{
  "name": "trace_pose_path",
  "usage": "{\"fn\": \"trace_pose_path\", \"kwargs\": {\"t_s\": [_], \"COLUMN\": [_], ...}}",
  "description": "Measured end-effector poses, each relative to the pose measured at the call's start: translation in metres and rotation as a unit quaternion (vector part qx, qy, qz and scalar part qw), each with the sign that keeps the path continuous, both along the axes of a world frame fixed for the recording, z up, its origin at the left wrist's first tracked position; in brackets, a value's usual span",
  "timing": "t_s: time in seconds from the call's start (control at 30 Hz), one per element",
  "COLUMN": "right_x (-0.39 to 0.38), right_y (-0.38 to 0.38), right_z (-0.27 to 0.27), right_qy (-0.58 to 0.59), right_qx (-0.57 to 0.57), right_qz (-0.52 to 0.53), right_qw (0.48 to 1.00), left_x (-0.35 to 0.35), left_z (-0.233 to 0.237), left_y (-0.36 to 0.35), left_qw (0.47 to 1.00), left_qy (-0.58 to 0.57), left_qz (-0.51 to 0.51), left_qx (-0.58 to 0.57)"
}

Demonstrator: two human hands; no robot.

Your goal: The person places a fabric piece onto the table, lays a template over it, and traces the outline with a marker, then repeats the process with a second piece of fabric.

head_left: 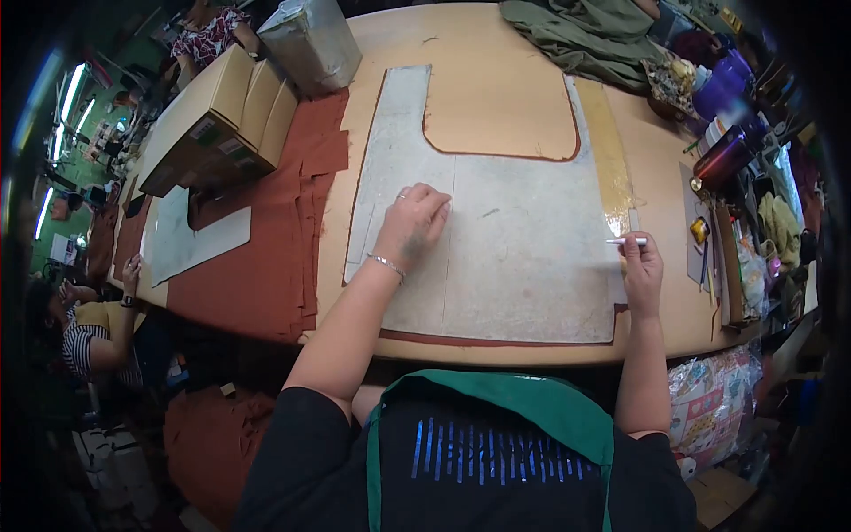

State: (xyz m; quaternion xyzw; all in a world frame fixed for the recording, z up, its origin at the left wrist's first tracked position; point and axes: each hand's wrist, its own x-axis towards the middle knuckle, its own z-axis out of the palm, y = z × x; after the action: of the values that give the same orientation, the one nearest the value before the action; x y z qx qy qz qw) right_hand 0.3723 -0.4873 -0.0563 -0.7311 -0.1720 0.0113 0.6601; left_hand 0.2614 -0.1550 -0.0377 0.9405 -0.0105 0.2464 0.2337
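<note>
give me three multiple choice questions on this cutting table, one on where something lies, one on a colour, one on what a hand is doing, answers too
1. Where does the flat grey U-shaped pattern template lie?
A. on a chair
B. on the rust-brown fabric
C. on the floor

2. What colour is the heaped cloth at the far end of the wooden table?
A. olive green
B. white
C. yellow

3. What is the right hand doing?
A. lying flat and empty
B. gripping a thin white marker
C. holding scissors

Answers:
1 B, since rust-brown edges show along the template's outline.
2 A, as the heap is plainly olive green.
3 B, the fingers close around the marker at the template's right edge, while the left hand presses on the template.
</note>
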Motion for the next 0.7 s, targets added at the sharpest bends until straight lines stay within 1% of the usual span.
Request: {"fn": "trace_pose_path", "kwargs": {"t_s": [0.13,0.17,0.23,0.33,0.43,0.53,0.63,0.7], "right_x": [0.012,0.012,0.01,0.008,0.006,0.005,0.001,0.0], "right_y": [0.012,0.014,0.014,0.014,0.017,0.019,0.018,0.02], "right_z": [-0.019,-0.027,-0.028,-0.029,-0.025,-0.022,-0.022,-0.02], "right_qy": [0.032,0.019,-0.002,-0.011,-0.008,-0.001,0.007,0.01], "right_qx": [-0.001,-0.054,-0.065,-0.081,-0.082,-0.072,-0.08,-0.089], "right_qz": [-0.009,-0.042,-0.032,-0.034,-0.038,-0.042,-0.044,-0.052], "right_qw": [0.999,0.997,0.997,0.996,0.996,0.997,0.996,0.995], "left_x": [0.046,0.059,0.088,0.128,0.168,0.195,0.207,0.228], "left_z": [-0.007,-0.011,-0.016,-0.015,-0.01,0.001,0.011,-0.006], "left_y": [0.026,0.033,0.046,0.069,0.112,0.144,0.151,0.182], "left_qw": [0.998,0.996,0.989,0.962,0.934,0.869,0.841,0.842], "left_qy": [0.02,0.029,0.049,0.077,0.079,0.19,0.216,0.241], "left_qz": [0.062,0.084,0.125,0.247,0.349,0.427,0.45,0.427], "left_qx": [0.015,0.031,0.063,0.081,-0.005,-0.164,-0.211,-0.227]}}
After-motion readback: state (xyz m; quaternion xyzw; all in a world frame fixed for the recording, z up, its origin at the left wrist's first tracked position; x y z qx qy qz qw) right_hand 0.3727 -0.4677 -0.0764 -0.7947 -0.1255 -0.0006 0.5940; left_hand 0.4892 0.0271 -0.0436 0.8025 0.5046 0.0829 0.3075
